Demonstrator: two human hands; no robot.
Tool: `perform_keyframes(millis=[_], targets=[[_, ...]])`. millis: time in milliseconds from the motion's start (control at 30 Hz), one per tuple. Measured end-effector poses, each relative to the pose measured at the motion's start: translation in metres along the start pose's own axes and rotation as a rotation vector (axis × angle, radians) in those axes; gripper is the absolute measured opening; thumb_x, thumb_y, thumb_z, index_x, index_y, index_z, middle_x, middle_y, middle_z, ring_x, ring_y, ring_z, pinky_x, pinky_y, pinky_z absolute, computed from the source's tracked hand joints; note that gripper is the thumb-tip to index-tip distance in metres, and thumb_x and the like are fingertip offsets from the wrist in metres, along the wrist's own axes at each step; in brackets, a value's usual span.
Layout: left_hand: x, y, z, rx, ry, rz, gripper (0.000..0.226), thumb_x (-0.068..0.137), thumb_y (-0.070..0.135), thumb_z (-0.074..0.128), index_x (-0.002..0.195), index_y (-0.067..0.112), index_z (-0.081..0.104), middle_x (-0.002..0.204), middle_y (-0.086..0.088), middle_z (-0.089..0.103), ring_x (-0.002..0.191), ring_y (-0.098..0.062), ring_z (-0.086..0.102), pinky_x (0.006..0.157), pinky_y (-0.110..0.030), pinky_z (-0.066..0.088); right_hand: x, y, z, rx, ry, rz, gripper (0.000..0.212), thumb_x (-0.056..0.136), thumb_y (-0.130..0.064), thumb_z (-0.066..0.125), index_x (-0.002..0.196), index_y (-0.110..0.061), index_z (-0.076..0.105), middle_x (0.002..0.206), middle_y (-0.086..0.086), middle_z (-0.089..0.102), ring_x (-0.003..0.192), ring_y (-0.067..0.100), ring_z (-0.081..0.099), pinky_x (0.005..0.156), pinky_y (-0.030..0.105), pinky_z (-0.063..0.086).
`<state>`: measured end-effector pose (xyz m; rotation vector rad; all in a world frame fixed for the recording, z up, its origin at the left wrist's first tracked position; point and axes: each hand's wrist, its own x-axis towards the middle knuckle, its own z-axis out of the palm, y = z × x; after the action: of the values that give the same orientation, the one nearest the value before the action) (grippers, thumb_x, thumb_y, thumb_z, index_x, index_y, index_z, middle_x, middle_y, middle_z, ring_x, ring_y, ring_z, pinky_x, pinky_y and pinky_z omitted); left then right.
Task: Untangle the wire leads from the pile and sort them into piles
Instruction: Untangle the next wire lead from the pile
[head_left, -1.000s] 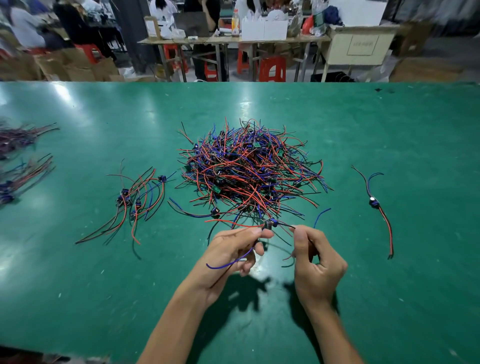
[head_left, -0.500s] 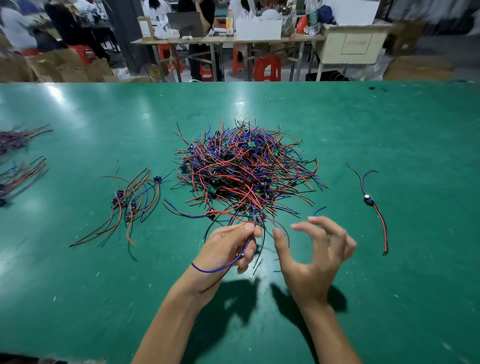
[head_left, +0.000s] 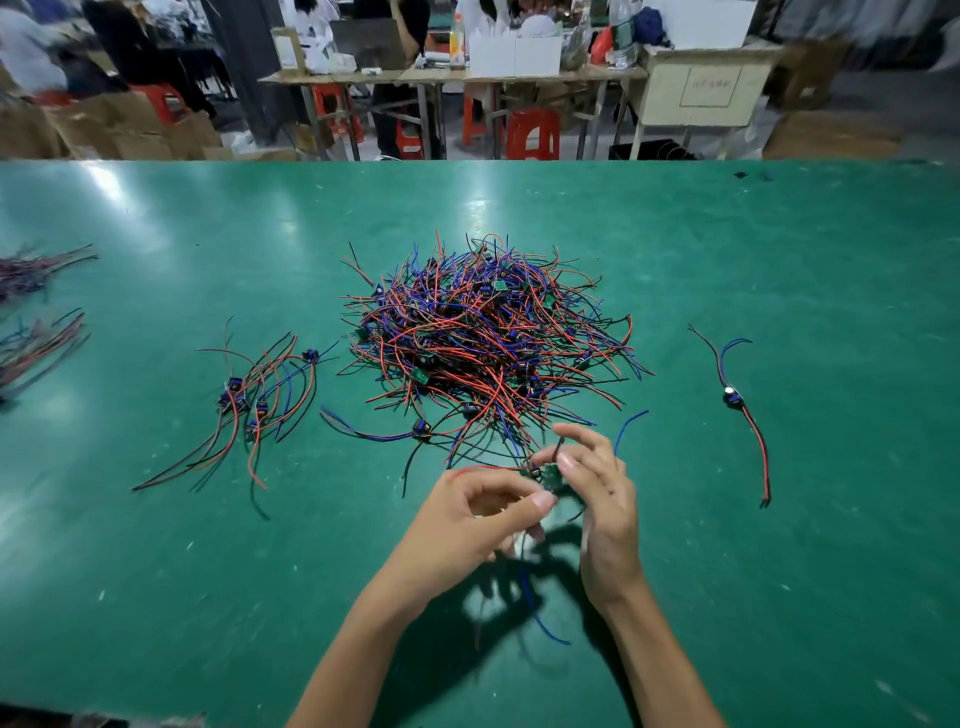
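Landmark: the big tangled heap of red, blue and black wire leads (head_left: 488, 343), mid-table; every place below is told from it.
Lead in hand: a small green circuit board with thin red, blue and black wires (head_left: 549, 475), lifted off the table just in front of the heap's near edge.
Left hand (head_left: 483, 525): fingers curled, thumb and forefinger pinching at the board's near side; a blue wire trails down below it.
Right hand (head_left: 597, 488): fingertips closed lightly on the board's far side, the other fingers spread loose.
Handling: likely very light and limp; the wires bend and snag on neighbours, so a pull by a wire tip would drag the heap along. The stiff board is the better hold; its solder joints look delicate.
Sorted pile: a loose fan of red, blue and black leads with blue parts (head_left: 249, 400), left of the heap.
Lone lead: one red-and-black lead with a blue part (head_left: 732, 397), well apart to the heap's right.
Further bundles: two blurred wire bundles (head_left: 36, 312), far left at the frame edge.
Surface: a glossy green, scuffed worktable (head_left: 208, 597), smooth, so leads should slide easily.
Room: beyond the heap, blurred workbenches, red plastic stools (head_left: 532, 132), cardboard boxes and seated people.
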<state>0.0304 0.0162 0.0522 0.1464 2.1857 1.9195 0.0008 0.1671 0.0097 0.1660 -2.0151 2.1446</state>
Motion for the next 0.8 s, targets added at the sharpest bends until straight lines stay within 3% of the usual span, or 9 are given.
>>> perform_keyframes(millis=[133, 233, 333, 500, 667, 800], targets=[[0.007, 0.0, 0.003, -0.135, 0.049, -0.059, 0.02, 0.096, 0.035, 0.064, 0.099, 0.022, 0.079, 0.087, -0.008, 0.076, 0.063, -0.016, 0.062, 0.054, -0.022, 0.046, 0.001, 0.004, -0.005, 0.068, 0.023, 0.025, 0.025, 0.085, -0.042, 0.059, 0.084, -0.029, 0.08, 0.125, -0.011, 0.064, 0.13, 0.019, 0.046, 0.098, 0.014, 0.033], [0.011, -0.001, 0.005, -0.116, 0.021, -0.043, 0.012, 0.091, 0.025, 0.074, 0.102, 0.02, 0.076, 0.088, -0.007, 0.078, 0.065, -0.015, 0.063, 0.056, -0.021, 0.049, 0.005, 0.005, -0.007, 0.185, 0.02, 0.066, 0.022, 0.087, -0.027, 0.061, 0.088, -0.021, 0.081, 0.129, -0.004, 0.064, 0.129, 0.017, 0.052, 0.104, 0.028, 0.038], [0.013, -0.002, 0.009, -0.09, 0.031, -0.03, 0.017, 0.086, 0.019, 0.08, 0.103, 0.021, 0.076, 0.082, -0.001, 0.076, 0.063, -0.013, 0.064, 0.057, -0.021, 0.05, 0.008, 0.001, -0.009, 0.324, 0.025, 0.097, 0.02, 0.085, -0.02, 0.061, 0.087, -0.018, 0.081, 0.131, 0.009, 0.062, 0.125, 0.007, 0.057, 0.095, 0.016, 0.046], [0.016, -0.002, 0.006, -0.125, 0.159, -0.01, 0.01, 0.089, 0.011, 0.075, 0.098, 0.012, 0.079, 0.075, -0.005, 0.073, 0.058, -0.017, 0.067, 0.055, -0.021, 0.05, 0.009, 0.002, -0.011, 0.321, 0.063, 0.094, 0.022, 0.087, -0.025, 0.064, 0.1, -0.026, 0.081, 0.142, 0.001, 0.057, 0.135, 0.003, 0.048, 0.102, 0.024, 0.037], [0.013, 0.003, -0.002, -0.188, 0.192, 0.005, 0.009, 0.09, 0.009, 0.073, 0.097, 0.01, 0.079, 0.065, -0.001, 0.068, 0.05, -0.018, 0.061, 0.05, -0.022, 0.049, 0.012, 0.001, -0.01, 0.296, 0.138, 0.069, 0.029, 0.08, -0.045, 0.069, 0.104, -0.031, 0.079, 0.144, -0.007, 0.058, 0.142, -0.003, 0.038, 0.103, 0.021, 0.031], [0.014, 0.014, -0.036, -0.295, 0.372, 0.081, 0.015, 0.082, 0.017, 0.074, 0.096, 0.014, 0.08, 0.08, -0.004, 0.073, 0.052, -0.016, 0.058, 0.048, -0.023, 0.049, 0.012, 0.004, -0.014, 0.132, 0.145, 0.076, 0.03, 0.086, -0.039, 0.063, 0.113, -0.037, 0.076, 0.146, -0.01, 0.053, 0.14, -0.001, 0.039, 0.11, 0.026, 0.028]])
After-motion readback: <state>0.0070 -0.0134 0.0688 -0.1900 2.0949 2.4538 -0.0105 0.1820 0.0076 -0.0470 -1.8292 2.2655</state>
